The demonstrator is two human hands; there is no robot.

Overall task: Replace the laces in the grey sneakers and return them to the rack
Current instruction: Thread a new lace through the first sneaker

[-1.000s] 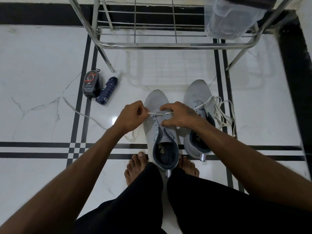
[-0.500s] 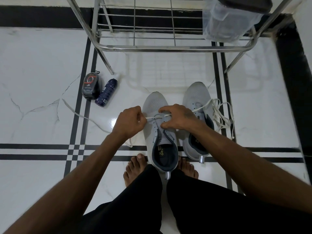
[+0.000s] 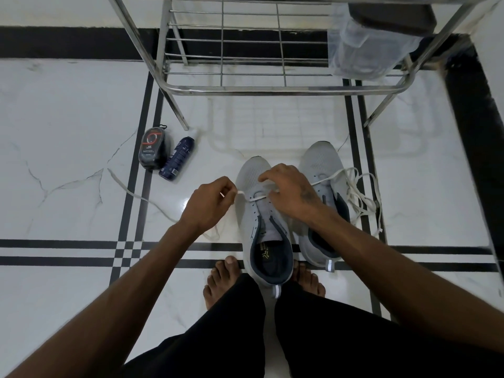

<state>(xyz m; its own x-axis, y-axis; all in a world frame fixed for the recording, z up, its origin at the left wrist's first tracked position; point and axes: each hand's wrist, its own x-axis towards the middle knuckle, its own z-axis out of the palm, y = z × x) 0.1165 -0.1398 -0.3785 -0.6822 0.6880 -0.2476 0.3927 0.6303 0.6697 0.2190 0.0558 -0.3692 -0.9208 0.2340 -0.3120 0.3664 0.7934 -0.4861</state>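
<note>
The white marble floor (image 3: 68, 110), crossed by paired black inlay lines and bordered in black at its far and right edges, carries everything here. At its far edge stands the steel rack (image 3: 245, 90), its lowest wire shelf bare except for a clear plastic container (image 3: 365, 47) at the right end. The person's two legs in black trousers (image 3: 245, 336) fill the near edge, with bare feet (image 3: 221, 279) on the floor beside the heel of one shoe.

The two grey sneakers stand side by side just in front of the rack, toes toward it. The left sneaker (image 3: 261, 236) sits between the feet, its upper eyelets unlaced. The right sneaker (image 3: 319, 165) touches it and trails a loose white lace (image 3: 360, 195) in a tangle toward the right edge of the floor.

The left hand (image 3: 210, 205) has its fingers curled, pinching the end of a white lace (image 3: 253, 198) that runs across the lowest eyelets of the left sneaker. The right hand (image 3: 289, 192) rests on the same sneaker, fingers bent over the lace at the eyelets.

Another lace (image 3: 131, 192) lies loose on the floor to the left. Beyond it, near the rack's left leg, lie a dark shoe-polish sponge case (image 3: 152, 151) and a blue spray bottle (image 3: 177, 156), touching.
</note>
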